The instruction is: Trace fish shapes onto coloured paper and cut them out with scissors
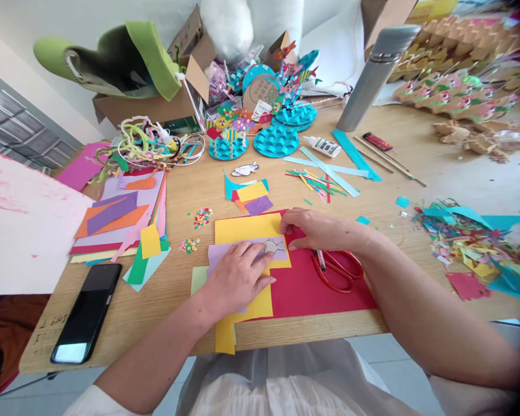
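Note:
My left hand lies flat with fingers stretched over a purple paper strip, beside a small pencil-like drawing of an insect on that strip. Under the strip is yellow paper, with pale green paper showing at the left. My right hand is curled at the yellow paper's right edge, fingertips and thumb on it. A large red sheet lies beneath everything. Red-handled scissors rest on it below my right wrist; their blades are mostly hidden.
Paper scraps, confetti piles and a fish cutout lie ahead. A phone and stacked coloured paper are left. Farther back stand a glue bottle, blue egg-tray crafts and a grey flask. Offcuts are right.

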The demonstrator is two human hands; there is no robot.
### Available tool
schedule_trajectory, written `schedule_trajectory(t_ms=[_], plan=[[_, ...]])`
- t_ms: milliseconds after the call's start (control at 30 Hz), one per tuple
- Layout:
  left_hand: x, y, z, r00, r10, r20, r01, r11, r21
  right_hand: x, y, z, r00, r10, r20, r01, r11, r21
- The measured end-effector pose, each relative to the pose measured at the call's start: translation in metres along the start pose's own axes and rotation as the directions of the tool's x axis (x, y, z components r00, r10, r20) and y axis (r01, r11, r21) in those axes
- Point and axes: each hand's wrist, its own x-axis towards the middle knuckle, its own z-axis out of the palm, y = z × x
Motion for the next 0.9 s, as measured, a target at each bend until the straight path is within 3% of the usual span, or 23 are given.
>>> schedule_trajectory(t_ms=[300,667,900], plan=[[0.0000,0.0001,0.0001,1.000,0.006,-0.003,-0.006,0.999,0.036,0.0004,-0.0011,-0.0007,0.999,-0.039,-0.004,0.039,0.999,-0.004],[0.0007,0.0021,-0.0017,1.000,-0.001,0.011,0.000,0.999,0.051,-0.0007,-0.0015,0.0035,0.972,-0.232,-0.047,0.234,0.971,0.041],[-0.0004,0.0010,-0.0002,1.000,0.004,0.009,-0.004,0.998,0.055,-0.0013,0.0000,0.0043,0.977,-0.214,0.002,0.214,0.976,-0.028]])
